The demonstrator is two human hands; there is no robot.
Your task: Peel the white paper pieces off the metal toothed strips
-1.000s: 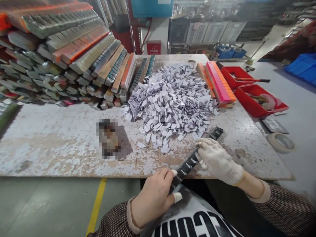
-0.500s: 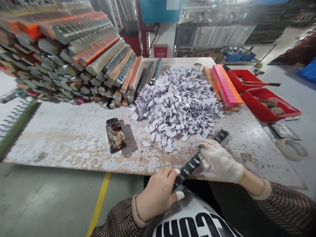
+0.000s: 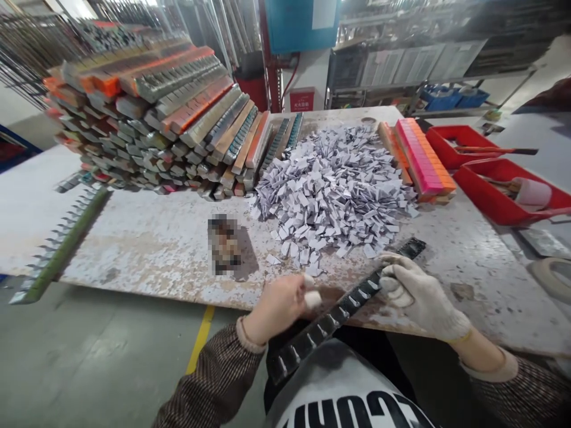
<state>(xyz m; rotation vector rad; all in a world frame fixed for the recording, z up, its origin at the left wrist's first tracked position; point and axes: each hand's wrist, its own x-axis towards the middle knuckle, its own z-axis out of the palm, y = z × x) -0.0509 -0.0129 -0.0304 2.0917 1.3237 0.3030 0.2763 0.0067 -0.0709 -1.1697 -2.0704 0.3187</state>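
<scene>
On the strip [image 3: 348, 306] — right hand [image 3: 419, 294] clamped.

Factory workshop floor. Worn, paint-flaked tabletop [image 3: 147, 238] loaded with a high stack of metal bars [image 3: 147, 113] and a heap of small white paper tags [image 3: 334, 184]. Red plastic bins [image 3: 495, 190] at its edge. Concrete floor with yellow line [image 3: 200, 339]; metal racking [image 3: 414, 59] behind.

Both hands [image 3: 285, 303] fwd, fingers curled
</scene>
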